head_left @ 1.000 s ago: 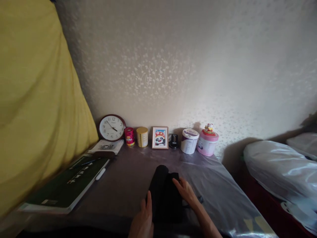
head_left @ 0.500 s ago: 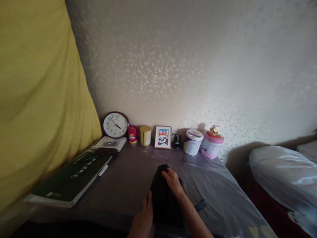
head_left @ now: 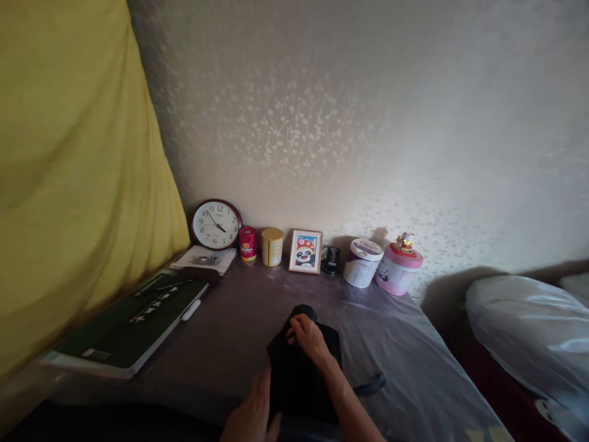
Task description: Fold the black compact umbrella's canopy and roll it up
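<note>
A black cloth item (head_left: 304,380) lies on the table in front of me, with a rounded upper end. Its kind is hard to make out in the dark. My right hand (head_left: 309,339) is on its upper part, fingers curled against the fabric. Beside the lower left edge is my left hand (head_left: 255,405), fingers stretched and thumb apart, somewhat blurred. A dark strap (head_left: 370,385) sticks out to the right from under my right forearm.
Along the wall stand a clock (head_left: 216,224), a pink-red can (head_left: 248,244), a yellow can (head_left: 272,247), a panda picture frame (head_left: 305,252), a small black device (head_left: 331,260), a white tub (head_left: 363,264) and a pink tub (head_left: 398,273). A green book (head_left: 133,325) lies left, a plastic-wrapped bundle (head_left: 529,325) right.
The black cloth has spread wider at its upper part. My right hand has shifted slightly left and down; my left hand has moved down and left, off the cloth's edge.
</note>
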A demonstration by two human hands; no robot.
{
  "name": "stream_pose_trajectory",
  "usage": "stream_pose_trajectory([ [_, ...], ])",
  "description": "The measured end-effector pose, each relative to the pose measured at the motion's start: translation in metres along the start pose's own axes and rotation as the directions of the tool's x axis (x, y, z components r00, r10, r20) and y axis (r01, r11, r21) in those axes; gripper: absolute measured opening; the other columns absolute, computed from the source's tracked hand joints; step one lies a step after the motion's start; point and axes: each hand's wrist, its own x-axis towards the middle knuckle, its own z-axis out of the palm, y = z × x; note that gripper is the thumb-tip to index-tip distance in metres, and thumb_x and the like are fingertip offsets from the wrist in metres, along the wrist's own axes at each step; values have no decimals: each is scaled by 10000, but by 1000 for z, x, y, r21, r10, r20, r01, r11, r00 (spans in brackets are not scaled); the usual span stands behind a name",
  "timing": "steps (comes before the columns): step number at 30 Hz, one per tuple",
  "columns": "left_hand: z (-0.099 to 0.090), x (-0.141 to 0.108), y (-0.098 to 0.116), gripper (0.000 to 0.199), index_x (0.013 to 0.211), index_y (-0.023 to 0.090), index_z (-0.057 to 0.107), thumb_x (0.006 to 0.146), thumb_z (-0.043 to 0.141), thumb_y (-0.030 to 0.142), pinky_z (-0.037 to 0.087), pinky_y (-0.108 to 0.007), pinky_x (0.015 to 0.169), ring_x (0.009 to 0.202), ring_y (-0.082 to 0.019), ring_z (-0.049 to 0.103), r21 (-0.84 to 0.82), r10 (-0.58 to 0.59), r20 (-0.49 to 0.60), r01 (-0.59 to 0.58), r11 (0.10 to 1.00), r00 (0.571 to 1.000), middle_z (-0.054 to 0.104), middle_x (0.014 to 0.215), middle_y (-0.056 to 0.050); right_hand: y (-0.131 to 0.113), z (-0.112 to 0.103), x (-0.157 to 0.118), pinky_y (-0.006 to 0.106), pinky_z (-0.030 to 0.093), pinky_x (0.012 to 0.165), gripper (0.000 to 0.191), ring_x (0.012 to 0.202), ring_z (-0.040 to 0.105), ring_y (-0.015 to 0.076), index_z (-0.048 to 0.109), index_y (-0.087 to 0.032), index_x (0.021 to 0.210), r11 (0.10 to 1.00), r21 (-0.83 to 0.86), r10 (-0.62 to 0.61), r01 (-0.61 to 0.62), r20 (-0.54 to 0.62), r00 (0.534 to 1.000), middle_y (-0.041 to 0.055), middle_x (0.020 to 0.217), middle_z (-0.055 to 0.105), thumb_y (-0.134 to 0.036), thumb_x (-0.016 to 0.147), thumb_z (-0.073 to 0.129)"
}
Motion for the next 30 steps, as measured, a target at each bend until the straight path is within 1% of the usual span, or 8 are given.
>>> stream_pose_trajectory([
  [4, -11, -4, 11, 329, 1109, 190, 543, 811, 422, 257, 474, -358, 844, 1037, -256, 567, 108, 126, -239, -103, 989, 963, 593, 1135, -124, -7, 5, -9, 229, 430, 681, 223, 726, 658, 138, 597, -197, 869, 983, -146, -112, 112, 6, 994, 12, 797, 714, -231, 862, 378],
  [8, -14, 8, 40, 255, 977, 222, 590, 769, 452, 173, 482, -351, 799, 929, -220, 584, 154, 350, -221, -321, 934, 911, 608, 1060, -64, -8, 6, -13, 230, 420, 763, 235, 883, 643, 147, 622, -222, 868, 963, -212, -159, 165, 44, 986, -4, 877, 714, -157, 824, 401],
  [11, -12, 15, 46, 231, 883, 212, 610, 765, 430, 129, 468, -378, 799, 910, -223, 566, 142, 301, -225, -274, 951, 927, 610, 1011, -62, -6, 3, -14, 231, 419, 793, 250, 908, 638, 144, 626, -217, 908, 964, -197, -166, 177, 72, 984, -4, 895, 715, -153, 821, 400],
  [17, -22, 8, 30, 248, 789, 216, 586, 777, 366, 102, 448, -314, 698, 777, -174, 548, 136, 203, -186, -179, 974, 961, 580, 843, -34, -3, 5, -13, 231, 428, 794, 261, 893, 641, 142, 637, -219, 899, 963, -184, -187, 196, 65, 980, -2, 892, 712, -157, 824, 395],
  [20, -16, 9, 29, 241, 939, 209, 588, 772, 421, 161, 460, -355, 802, 923, -210, 561, 136, 246, -226, -219, 966, 943, 593, 1026, -64, -2, 5, -14, 233, 433, 791, 258, 894, 639, 146, 642, -226, 909, 962, -187, -191, 200, 69, 979, 1, 902, 707, -179, 836, 399],
  [23, 2, 15, 26, 446, 1223, 195, 465, 777, 452, 199, 422, -414, 931, 1147, -265, 478, 150, 312, -253, -281, 948, 916, 477, 1304, -100, -1, 4, -19, 249, 435, 804, 246, 902, 631, 157, 635, -228, 957, 954, -194, -216, 228, 80, 973, 6, 935, 701, -224, 848, 415],
  [26, 15, 16, 17, 515, 1314, 183, 366, 801, 405, 167, 433, -389, 940, 1189, -246, 456, 98, 248, -223, -232, 968, 943, 430, 1360, -102, 1, 2, -25, 268, 431, 831, 258, 930, 619, 164, 614, -236, 1010, 952, -170, -242, 253, 80, 967, -2, 958, 700, -192, 824, 440],
  [30, 10, 5, 5, 432, 1291, 187, 387, 874, 378, 297, 440, -353, 944, 1165, -207, 484, -17, 160, -198, -166, 986, 967, 478, 1311, -99, 4, -1, -27, 283, 423, 865, 277, 969, 603, 168, 598, -221, 1045, 955, -118, -263, 272, 87, 961, 6, 992, 693, -172, 813, 454],
])
